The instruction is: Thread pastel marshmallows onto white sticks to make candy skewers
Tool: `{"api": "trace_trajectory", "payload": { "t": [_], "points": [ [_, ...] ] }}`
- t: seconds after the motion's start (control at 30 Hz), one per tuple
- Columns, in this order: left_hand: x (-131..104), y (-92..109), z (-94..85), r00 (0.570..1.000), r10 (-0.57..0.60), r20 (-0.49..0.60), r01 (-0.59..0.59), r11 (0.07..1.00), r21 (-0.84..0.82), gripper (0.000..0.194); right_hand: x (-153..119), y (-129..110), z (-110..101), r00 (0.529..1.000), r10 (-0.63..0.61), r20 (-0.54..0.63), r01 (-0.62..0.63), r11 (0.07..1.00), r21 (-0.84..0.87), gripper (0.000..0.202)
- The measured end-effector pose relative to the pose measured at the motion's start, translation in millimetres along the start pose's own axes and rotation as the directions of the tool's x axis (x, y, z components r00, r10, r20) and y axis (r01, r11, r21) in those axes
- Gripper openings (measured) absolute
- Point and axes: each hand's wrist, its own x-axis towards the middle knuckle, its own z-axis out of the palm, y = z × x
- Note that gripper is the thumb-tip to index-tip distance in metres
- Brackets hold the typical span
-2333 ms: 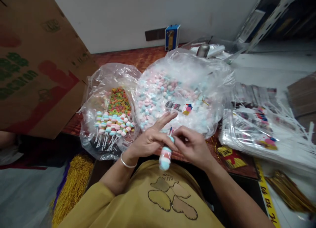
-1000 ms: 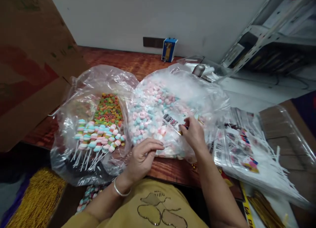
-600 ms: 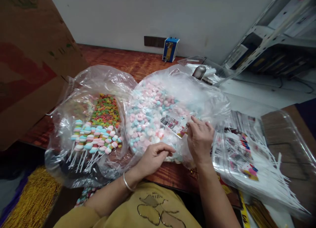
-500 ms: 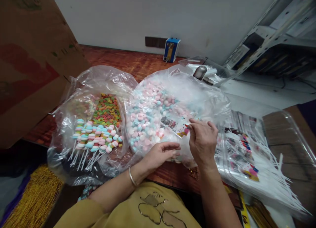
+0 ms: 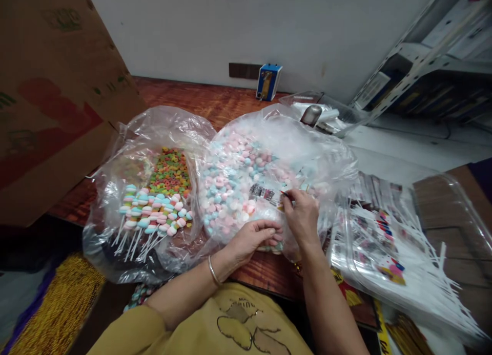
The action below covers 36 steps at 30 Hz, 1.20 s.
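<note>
My right hand (image 5: pixel 302 214) is over the right end of a small printed plastic packet (image 5: pixel 262 192), thumb and forefinger pinched together; what is between them is hidden. The packet lies on a large clear bag (image 5: pixel 323 155) of pink, blue and white marshmallows (image 5: pixel 221 183). Just left and nearer me, my left hand (image 5: pixel 249 239) is curled with its thumb against the fingers, low at the bag's front; whatever it grips is too small to tell. To the left, marshmallow sticks (image 5: pixel 156 211) lie in a row on another clear bag (image 5: pixel 102 237), beside colourful ring candies (image 5: pixel 171 170).
At right a clear plastic tray (image 5: pixel 346 265) holds white sticks (image 5: pixel 426 278) and printed packets (image 5: pixel 390 263). A metal scoop (image 5: pixel 310 115) rests near a clear container behind the marshmallows. A blue device (image 5: pixel 269 82) stands by the wall. A cardboard box (image 5: pixel 49 104) rises at left.
My right hand has moved left and now covers more of the printed packet. My left hand has shifted slightly, its fingers more curled. The whole view has moved a little.
</note>
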Motion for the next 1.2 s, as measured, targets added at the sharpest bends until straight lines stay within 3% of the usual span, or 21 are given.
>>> {"api": "trace_trajectory", "payload": {
  "t": [0.17,0.27,0.33,0.43,0.5,0.57,0.63,0.73,0.8,0.9,1.03,1.2],
  "points": [
    [-3.9,3.5,4.9,0.997,0.001,0.072,0.002,0.999,-0.034,0.043,-5.1,-14.0,-26.3,0.961,-0.173,-0.214,0.177,0.984,-0.002,0.021],
    [-4.4,4.8,12.4,0.983,0.004,0.185,0.018,0.993,-0.118,0.052,-16.3,-28.6,-49.2,0.955,-0.098,-0.280,0.151,0.973,0.175,0.020],
    [-4.7,5.5,17.5,0.969,0.055,0.241,0.000,0.974,-0.225,0.061,-25.8,-37.4,-62.2,0.972,0.037,-0.231,0.046,0.938,0.344,0.021],
    [-8.2,8.0,23.3,0.951,0.161,0.266,-0.059,0.933,-0.355,0.067,-40.4,-43.2,-74.1,0.984,0.163,-0.068,-0.103,0.842,0.530,0.022],
    [-12.5,10.5,25.7,0.945,0.238,0.225,-0.143,0.919,-0.368,0.069,-49.4,-42.3,-77.0,0.984,0.180,-0.012,-0.144,0.825,0.547,0.022],
    [-17.0,12.7,27.3,0.948,0.302,0.104,-0.258,0.915,-0.309,0.067,-57.4,-39.8,-76.8,0.987,0.162,0.005,-0.142,0.851,0.506,0.022],
    [-19.9,13.4,28.2,0.943,0.326,-0.060,-0.331,0.920,-0.209,0.052,-64.5,-38.1,-74.3,0.990,0.138,0.029,-0.134,0.858,0.495,0.020],
    [-21.1,11.1,28.4,0.917,0.324,-0.231,-0.357,0.926,-0.119,0.035,-73.8,-39.6,-67.1,0.984,0.140,0.113,-0.179,0.782,0.597,0.024],
    [-21.1,8.5,27.6,0.903,0.354,-0.243,-0.382,0.921,-0.075,0.035,-79.2,-42.8,-62.0,0.974,0.156,0.165,-0.226,0.725,0.650,0.026],
    [-21.4,4.5,25.0,0.881,0.406,-0.243,-0.423,0.906,-0.024,0.042,-85.5,-48.6,-58.2,0.963,0.181,0.198,-0.267,0.716,0.645,0.025],
    [-21.4,-0.2,19.4,0.879,0.385,-0.283,-0.406,0.913,-0.019,0.050,-89.5,-53.4,-59.2,0.963,0.166,0.212,-0.263,0.748,0.609,0.039],
    [-20.4,0.2,14.0,0.911,0.319,-0.259,-0.351,0.933,-0.085,0.053,-91.3,-50.9,-58.6,0.990,0.094,0.104,-0.133,0.861,0.491,0.048]
  ]
}}
